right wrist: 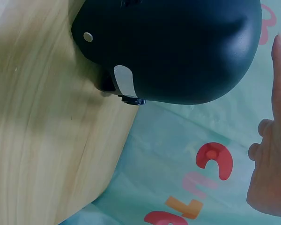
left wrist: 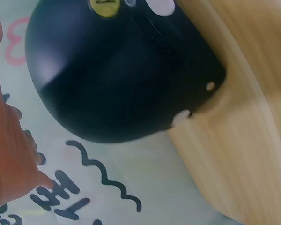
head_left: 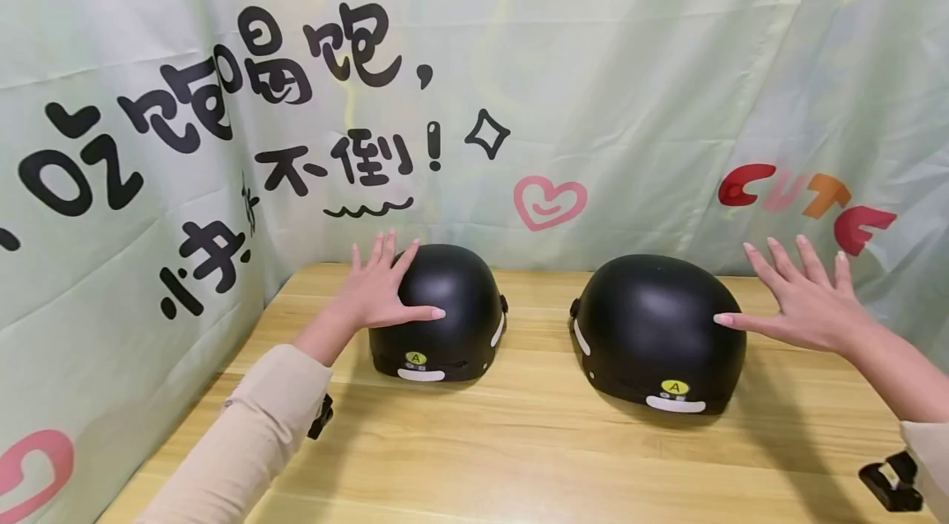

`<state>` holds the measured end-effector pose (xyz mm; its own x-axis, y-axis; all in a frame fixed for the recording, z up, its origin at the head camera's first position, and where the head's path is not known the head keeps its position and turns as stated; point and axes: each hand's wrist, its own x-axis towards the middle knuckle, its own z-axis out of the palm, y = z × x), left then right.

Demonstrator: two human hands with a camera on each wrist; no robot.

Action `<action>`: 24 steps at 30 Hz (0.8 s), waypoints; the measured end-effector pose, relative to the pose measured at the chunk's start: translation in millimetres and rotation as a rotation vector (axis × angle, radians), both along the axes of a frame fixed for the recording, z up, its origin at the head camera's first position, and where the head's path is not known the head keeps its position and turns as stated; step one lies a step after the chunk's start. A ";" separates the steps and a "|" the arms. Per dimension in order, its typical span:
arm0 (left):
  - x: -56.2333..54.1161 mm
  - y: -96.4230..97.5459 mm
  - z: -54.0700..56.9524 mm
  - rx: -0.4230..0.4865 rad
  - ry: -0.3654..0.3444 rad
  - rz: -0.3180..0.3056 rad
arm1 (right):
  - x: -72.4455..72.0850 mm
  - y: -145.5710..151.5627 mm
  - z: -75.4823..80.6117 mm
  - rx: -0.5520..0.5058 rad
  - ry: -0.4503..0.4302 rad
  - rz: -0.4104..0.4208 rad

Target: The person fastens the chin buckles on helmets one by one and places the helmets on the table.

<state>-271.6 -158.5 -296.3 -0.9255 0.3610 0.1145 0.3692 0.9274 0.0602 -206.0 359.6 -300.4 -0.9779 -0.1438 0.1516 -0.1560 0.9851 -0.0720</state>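
Two matte black helmets sit side by side on a wooden table, each with a yellow "A" sticker and a white strip low on the side facing me. My left hand (head_left: 378, 293), fingers spread, overlaps the upper left of the left helmet (head_left: 452, 318) in the head view; in the left wrist view a gap shows between that hand (left wrist: 11, 154) and the helmet shell (left wrist: 117, 75). To the right of the right helmet (head_left: 660, 326), my right hand (head_left: 808, 306) is spread too, its thumb tip overlapping the helmet's edge. The right wrist view shows this hand (right wrist: 274, 154) apart from the shell (right wrist: 178, 51).
The wooden table (head_left: 519, 458) ends at a pale printed curtain (head_left: 630, 95) close behind the helmets. Another stretch of curtain hangs along the left side. Black wrist mounts (head_left: 890, 481) show below both forearms.
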 end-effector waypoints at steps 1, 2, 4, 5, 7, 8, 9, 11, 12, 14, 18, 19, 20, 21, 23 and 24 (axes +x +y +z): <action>0.1 2.6 0.2 0.010 -0.003 -0.007 | 0.8 0.3 -0.2 -0.001 0.002 0.000; 0.3 5.5 0.4 0.013 -0.003 -0.012 | 1.6 0.7 -0.5 -0.003 0.003 0.000; 0.6 11.6 0.9 0.019 -0.001 -0.019 | 3.1 1.5 -1.4 -0.006 0.001 0.000; 0.8 15.0 1.1 0.018 0.002 -0.021 | 3.9 1.9 -2.0 -0.009 0.001 0.001; 1.2 22.2 1.6 0.021 0.000 -0.027 | 5.5 2.8 -3.6 -0.016 0.002 0.001; 1.2 26.1 2.0 0.021 0.002 -0.031 | 6.3 3.3 -4.5 -0.017 0.003 0.001; 1.2 30.0 2.4 0.025 0.005 -0.039 | 7.2 3.7 -5.6 -0.016 0.008 -0.001; 1.2 37.6 3.7 0.023 0.010 -0.053 | 8.6 4.5 -8.0 -0.018 0.021 -0.003; 1.4 41.1 4.5 0.022 0.009 -0.058 | 9.3 5.0 -9.2 -0.018 0.026 -0.005; 1.7 47.7 5.7 0.016 0.013 -0.066 | 10.6 6.0 -11.4 -0.013 0.041 -0.006; 2.7 59.5 7.4 0.007 0.020 -0.079 | 12.2 7.8 -15.1 -0.014 0.060 -0.009; 2.4 62.5 6.8 0.006 0.028 -0.086 | 12.5 8.2 -16.1 -0.016 0.063 -0.010; 2.5 65.5 6.6 0.006 0.033 -0.095 | 12.8 8.6 -17.4 -0.018 0.064 -0.013; 2.5 68.6 6.2 0.007 0.037 -0.106 | 13.1 9.1 -18.7 -0.020 0.063 -0.015; 2.6 75.4 5.2 0.007 0.044 -0.128 | 13.5 10.0 -21.5 -0.025 0.065 -0.016; 3.3 78.8 5.0 0.009 0.046 -0.136 | 13.7 10.5 -23.0 -0.028 0.065 -0.016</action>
<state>-268.3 -79.7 -291.3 -0.8616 0.4819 0.1594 0.4944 0.8679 0.0485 -192.3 370.1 -323.4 -0.9681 -0.1234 0.2182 -0.1458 0.9852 -0.0897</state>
